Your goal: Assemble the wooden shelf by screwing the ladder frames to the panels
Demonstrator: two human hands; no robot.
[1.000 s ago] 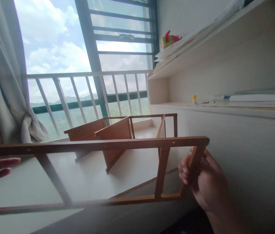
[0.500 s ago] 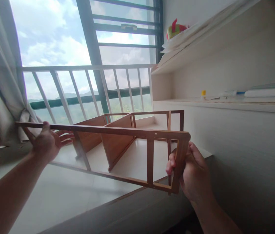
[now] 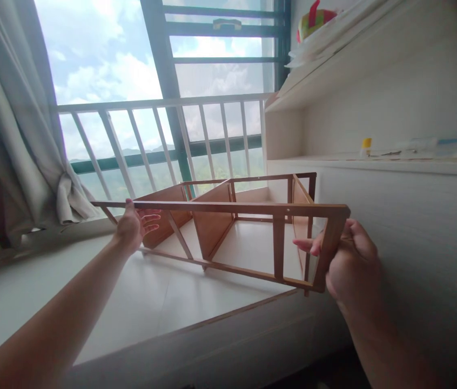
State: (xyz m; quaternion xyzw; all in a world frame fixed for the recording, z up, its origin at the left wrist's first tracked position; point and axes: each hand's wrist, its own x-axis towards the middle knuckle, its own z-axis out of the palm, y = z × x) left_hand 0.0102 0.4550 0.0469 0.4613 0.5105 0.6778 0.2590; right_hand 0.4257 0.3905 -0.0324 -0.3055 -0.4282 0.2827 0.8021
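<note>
I hold a long brown wooden frame (image 3: 228, 207) of thin rails upright over the white window ledge (image 3: 163, 302). My left hand (image 3: 133, 226) supports its far left end, palm against the frame and fingers spread. At the right end post my right hand (image 3: 344, 262) grips from behind, fingers stretched around the post. Just beyond the frame a partly built wooden rack (image 3: 216, 219) with slanted brown panels lies on the ledge.
White window bars (image 3: 163, 140) and a dark window post (image 3: 167, 86) stand behind the ledge. A grey curtain (image 3: 13, 135) hangs at the left. White wall shelves (image 3: 374, 162) at the right carry a small yellow bottle (image 3: 366, 143) and a colourful object (image 3: 317, 19) on top.
The frame has moved away from me toward the rack and to the right. My left arm has stretched out along it; my right hand's fingers have loosened on the end post.
</note>
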